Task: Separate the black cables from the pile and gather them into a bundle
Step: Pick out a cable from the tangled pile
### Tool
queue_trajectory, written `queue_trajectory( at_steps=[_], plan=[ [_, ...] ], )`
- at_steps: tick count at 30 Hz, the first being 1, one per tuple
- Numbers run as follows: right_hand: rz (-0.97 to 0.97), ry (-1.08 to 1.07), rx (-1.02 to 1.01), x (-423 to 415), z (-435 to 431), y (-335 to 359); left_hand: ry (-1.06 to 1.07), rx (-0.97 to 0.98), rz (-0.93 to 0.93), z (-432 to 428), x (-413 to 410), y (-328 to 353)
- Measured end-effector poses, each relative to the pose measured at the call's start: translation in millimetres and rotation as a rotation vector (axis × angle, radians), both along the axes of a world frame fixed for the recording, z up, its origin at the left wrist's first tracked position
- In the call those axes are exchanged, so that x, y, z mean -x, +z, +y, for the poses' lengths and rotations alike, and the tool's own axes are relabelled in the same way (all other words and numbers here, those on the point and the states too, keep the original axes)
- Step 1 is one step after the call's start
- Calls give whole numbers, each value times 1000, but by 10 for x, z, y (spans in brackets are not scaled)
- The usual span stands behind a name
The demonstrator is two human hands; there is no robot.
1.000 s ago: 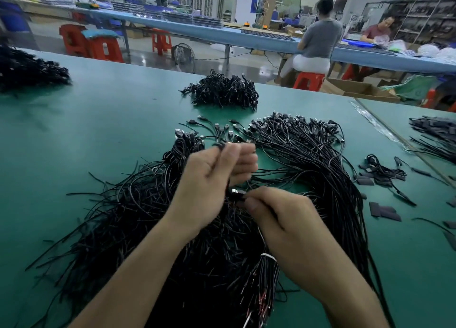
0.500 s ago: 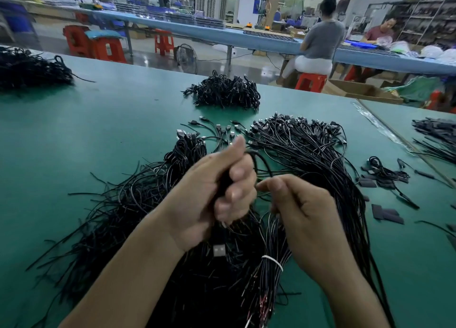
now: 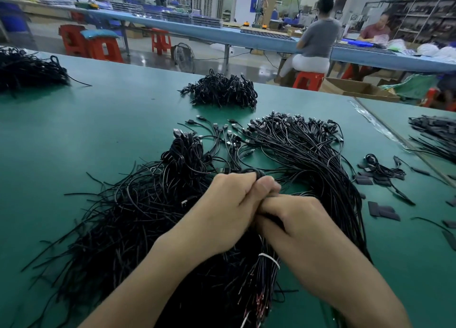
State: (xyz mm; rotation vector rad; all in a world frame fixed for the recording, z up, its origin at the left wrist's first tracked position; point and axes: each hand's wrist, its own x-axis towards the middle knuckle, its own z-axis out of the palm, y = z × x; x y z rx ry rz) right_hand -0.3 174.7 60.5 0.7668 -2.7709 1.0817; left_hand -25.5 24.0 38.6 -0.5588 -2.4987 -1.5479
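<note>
The big cable pile (image 3: 148, 216) lies on the table (image 3: 98, 130) by its near edge, a small heap (image 3: 222, 90) behind it, a third heap (image 3: 27, 68) at the far left corner.

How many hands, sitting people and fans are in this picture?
Hands: 2 (left hand, right hand, both gripping cables)
Sitting people: 2 (person in grey, person in red)
Fans: 1 (fan on the floor)
Total: 5

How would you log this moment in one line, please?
left hand: grips looped cable | right hand: grips same cable | pile: under hands
</note>
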Motion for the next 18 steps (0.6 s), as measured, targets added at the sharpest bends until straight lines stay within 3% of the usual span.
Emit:
queue_trajectory(
  at_steps=[4, 9, 13, 18],
  plan=[
    [46, -66, 241, 29, 94, 53, -104, -57, -220, -15, -16, 70],
    [31, -33, 469, 64, 151, 36, -297, -182, -369, -80, -48, 154],
    [-105, 30, 570, 101, 177, 36, -462, -221, -516, -159, -59, 195],
    [-207, 159, 577, 96, 199, 31, -517, -309, -642, -216, -49, 171]
  ],
)
